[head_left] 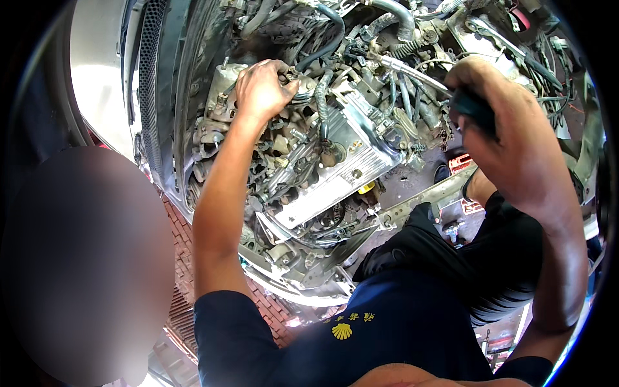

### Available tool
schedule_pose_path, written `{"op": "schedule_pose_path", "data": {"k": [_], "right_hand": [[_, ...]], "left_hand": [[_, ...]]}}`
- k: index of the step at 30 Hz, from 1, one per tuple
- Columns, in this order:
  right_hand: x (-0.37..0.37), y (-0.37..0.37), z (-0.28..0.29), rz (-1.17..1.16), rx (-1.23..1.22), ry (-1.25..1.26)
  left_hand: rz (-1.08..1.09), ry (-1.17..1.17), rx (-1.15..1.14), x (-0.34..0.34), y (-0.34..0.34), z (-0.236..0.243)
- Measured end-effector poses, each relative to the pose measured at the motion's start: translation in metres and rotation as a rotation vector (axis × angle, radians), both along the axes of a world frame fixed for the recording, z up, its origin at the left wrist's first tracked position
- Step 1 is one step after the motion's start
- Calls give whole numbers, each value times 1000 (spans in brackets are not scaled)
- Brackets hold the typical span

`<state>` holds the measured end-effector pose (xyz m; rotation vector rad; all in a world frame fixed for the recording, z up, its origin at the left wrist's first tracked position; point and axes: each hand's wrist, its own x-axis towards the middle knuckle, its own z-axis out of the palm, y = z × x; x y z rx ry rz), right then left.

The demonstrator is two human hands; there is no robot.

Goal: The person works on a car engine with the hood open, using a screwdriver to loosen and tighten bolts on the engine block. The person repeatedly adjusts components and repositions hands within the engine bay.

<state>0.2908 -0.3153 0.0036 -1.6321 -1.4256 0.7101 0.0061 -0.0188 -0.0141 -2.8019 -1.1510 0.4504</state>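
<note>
Above the silver metal car engine (335,184), the right hand (512,116) is wrapped around the dark green handle of a long, silver-shafted tool (422,77). At the engine's left side, the left hand (263,91) has bent fingers; whether they pinch anything cannot be told.

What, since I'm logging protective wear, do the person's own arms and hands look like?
The left hand and right hand are both ungloved, with no wristwear visible. The arms are bare below short navy sleeves; little of the right one shows.
</note>
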Motion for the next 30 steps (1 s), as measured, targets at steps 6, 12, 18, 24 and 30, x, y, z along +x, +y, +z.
{"op": "schedule_pose_path", "data": {"k": [6,12,18,24,30], "right_hand": [[-36,15,-10,-6,-32,-4],[-112,34,-18,-55,-122,83],[-167,61,-33,-161,-35,146],[-183,71,-31,-240,-130,205],[-185,77,-34,-301,-82,-23]], "left_hand": [[-167,-173,157,-15,2,-15],[-131,-107,199,-16,3,-17],[-103,-124,165,-16,-1,-15],[-105,-125,133,-17,-3,-8],[-32,-71,85,-11,-7,-3]]}}
